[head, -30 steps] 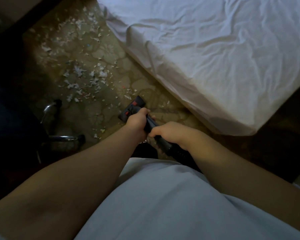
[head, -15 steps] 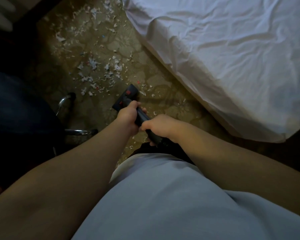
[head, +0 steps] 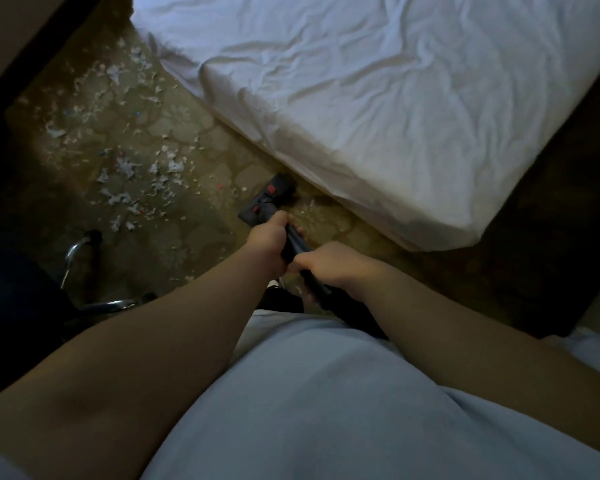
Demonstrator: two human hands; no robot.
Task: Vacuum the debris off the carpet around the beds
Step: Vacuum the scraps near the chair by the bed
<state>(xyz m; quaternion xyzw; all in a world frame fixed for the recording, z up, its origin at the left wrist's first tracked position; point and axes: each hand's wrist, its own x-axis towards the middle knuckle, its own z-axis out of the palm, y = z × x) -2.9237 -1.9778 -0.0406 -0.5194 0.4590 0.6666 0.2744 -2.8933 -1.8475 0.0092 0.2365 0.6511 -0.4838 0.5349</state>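
Vac head (head: 266, 199) now by bed (head: 361, 116) edge; L hand (head: 268, 239) & R hand (head: 331, 268) grip wand (head: 292, 243), debris (head: 125, 168) to left.

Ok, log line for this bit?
left hand, right hand: grip black vacuum wand; black nozzle: beside white bed; white scraps: on brown carpet

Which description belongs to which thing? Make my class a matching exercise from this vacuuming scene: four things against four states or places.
Things:
1 vacuum head
2 debris
3 bed sheet
4 left hand

Descriptions:
a wrinkled, white
b scattered on the carpet
c gripping the wand
d dark with red tabs

Pairs: 1-d, 2-b, 3-a, 4-c.
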